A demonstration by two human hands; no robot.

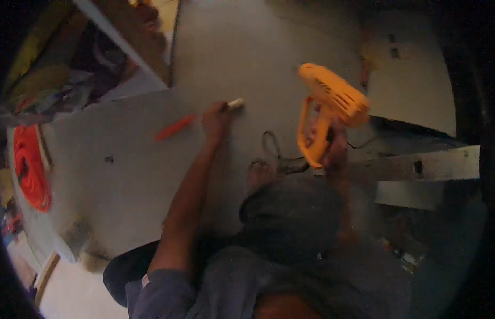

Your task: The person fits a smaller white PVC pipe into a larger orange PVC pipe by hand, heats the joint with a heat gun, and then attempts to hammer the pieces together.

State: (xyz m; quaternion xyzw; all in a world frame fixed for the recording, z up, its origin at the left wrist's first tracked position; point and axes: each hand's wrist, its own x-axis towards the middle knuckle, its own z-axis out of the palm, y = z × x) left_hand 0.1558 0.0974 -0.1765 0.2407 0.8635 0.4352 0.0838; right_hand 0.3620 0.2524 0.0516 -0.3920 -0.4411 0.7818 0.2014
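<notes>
Orange pistol-shaped tool [335,94] clamped in right hand [338,142]; pale stubby piece [236,103], blurred, probably gripped by left hand [216,119]; dark looped cord [264,141] could snag foot [261,174] if tugged.

Here we are, up on the wearer's head, the left of two side-by-side fisheyes peering steeply down! The shirt [226,276] sits closest, crowding the lower edge; the left hand [216,121] and right hand [337,142] lie farther out, the floor [231,58] stretching beyond, straight lines bowing rimward.
</notes>
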